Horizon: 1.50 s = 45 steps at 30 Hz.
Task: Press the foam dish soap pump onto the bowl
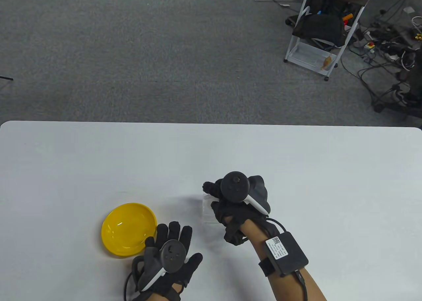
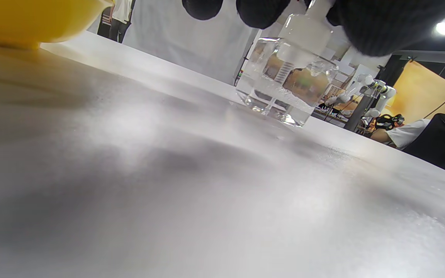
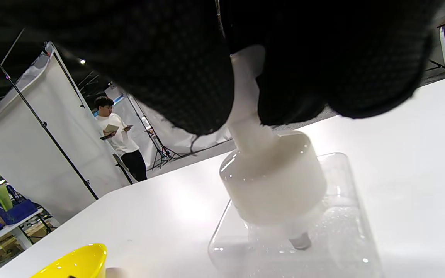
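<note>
White table (image 1: pixel 296 169); grey carpet (image 1: pixel 132 50), seemingly cluttered beyond.

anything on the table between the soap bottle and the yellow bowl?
Nothing visible. The clear foam soap pump bottle, under the right hand, and the yellow plastic bowl have only bare white table between them; the left hand rests nearer the person.

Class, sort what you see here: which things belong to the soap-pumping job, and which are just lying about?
Belong to the job:
- soap bottle, clear, with white pump
- yellow bowl
- right hand, on the pump
- left hand, flat on the table beside the bowl

Just lying about:
- white cart on the floor
- tangled cables
</note>
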Available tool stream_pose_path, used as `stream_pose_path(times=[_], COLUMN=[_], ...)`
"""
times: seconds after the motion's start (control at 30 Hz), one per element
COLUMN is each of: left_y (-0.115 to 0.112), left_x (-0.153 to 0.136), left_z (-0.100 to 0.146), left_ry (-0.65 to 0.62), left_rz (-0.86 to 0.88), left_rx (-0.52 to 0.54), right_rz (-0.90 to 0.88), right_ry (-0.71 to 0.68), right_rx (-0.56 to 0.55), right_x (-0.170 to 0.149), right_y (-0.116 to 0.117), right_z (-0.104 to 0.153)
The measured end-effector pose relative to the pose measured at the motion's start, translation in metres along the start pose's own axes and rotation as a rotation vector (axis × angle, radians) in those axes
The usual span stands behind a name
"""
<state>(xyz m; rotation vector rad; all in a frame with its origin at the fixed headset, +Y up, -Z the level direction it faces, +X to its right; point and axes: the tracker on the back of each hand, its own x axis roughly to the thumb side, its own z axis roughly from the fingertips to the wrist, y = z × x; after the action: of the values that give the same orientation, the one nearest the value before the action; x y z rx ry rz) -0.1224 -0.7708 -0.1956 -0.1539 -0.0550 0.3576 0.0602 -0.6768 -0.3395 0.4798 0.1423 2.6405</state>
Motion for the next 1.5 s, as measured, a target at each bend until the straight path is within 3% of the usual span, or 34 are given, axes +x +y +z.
stream_pose_path(times=[0.5,0.67,0.9,1.0,1.17,1.3,1.5], left_y=[0.0,0.0,-0.001,-0.001,-0.001,-0.004,0.0], left_x=[-0.001,0.0,0.006,0.009,0.013,0.015,0.019], left_z=[0.0,0.001,0.003,0.005,0.006,0.005,0.006], left_ry=[-0.005,-0.011,-0.029,-0.038,-0.05,-0.046,-0.015], left_rz=[0.004,0.005,-0.009,-0.007,-0.015,-0.018,-0.04], left_rx=[-0.001,0.003,0.007,0.011,0.008,0.003,0.022], right_rz=[-0.036,-0.023,0.057,0.038,-0.012,-0.007,-0.027], right_ry=[0.005,-0.006,0.059,0.087,0.158,0.183,0.17], right_rx=[0.052,-0.017,-0.105,-0.129,-0.058,0.029,-0.004], right_x=[-0.005,-0.018,-0.057,-0.079,-0.114,-0.125,-0.122], right_y=[0.008,0.0,0.0,0.011,0.044,0.056,0.052], right_z=[-0.005,0.018,0.07,0.099,0.139,0.146,0.144])
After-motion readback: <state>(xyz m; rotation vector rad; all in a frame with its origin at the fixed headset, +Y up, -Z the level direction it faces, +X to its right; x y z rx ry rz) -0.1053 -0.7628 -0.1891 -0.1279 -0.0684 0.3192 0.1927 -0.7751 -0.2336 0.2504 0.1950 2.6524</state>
